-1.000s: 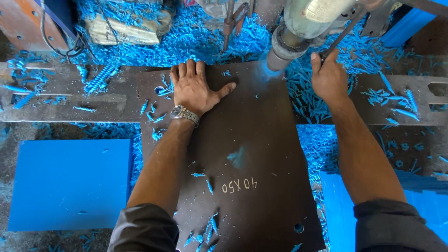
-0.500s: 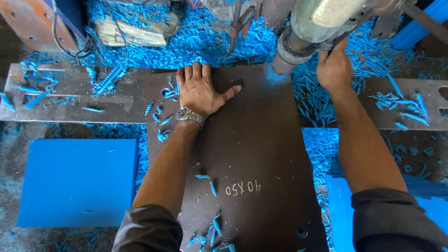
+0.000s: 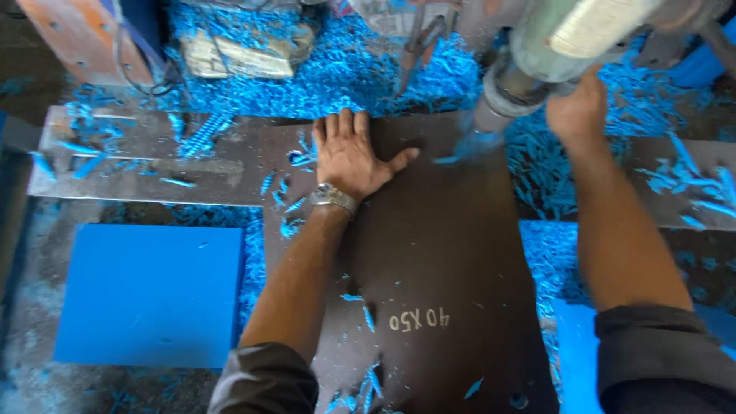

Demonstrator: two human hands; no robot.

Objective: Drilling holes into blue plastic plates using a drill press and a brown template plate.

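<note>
Plate [image 3: 429, 253]: dark steel, flat on bench far edge.
Left hand [image 3: 349, 157]: fingers spread wide, pressing plate; keep firm.
Right hand [image 3: 579, 111]: at drill [image 3: 537, 61], grip unclear.

The lower middle of the dark plate [image 3: 445, 261] lies open, with only scattered blue shavings [image 3: 368, 310] on it — a hand could pass there. At upper right the drill head [image 3: 537, 69] hangs over the plate's far edge, the right hand [image 3: 579, 111] just beside it. The left hand [image 3: 349, 157] lies flat at upper centre — heaped swarf [image 3: 337, 77] crowds the top.
</note>
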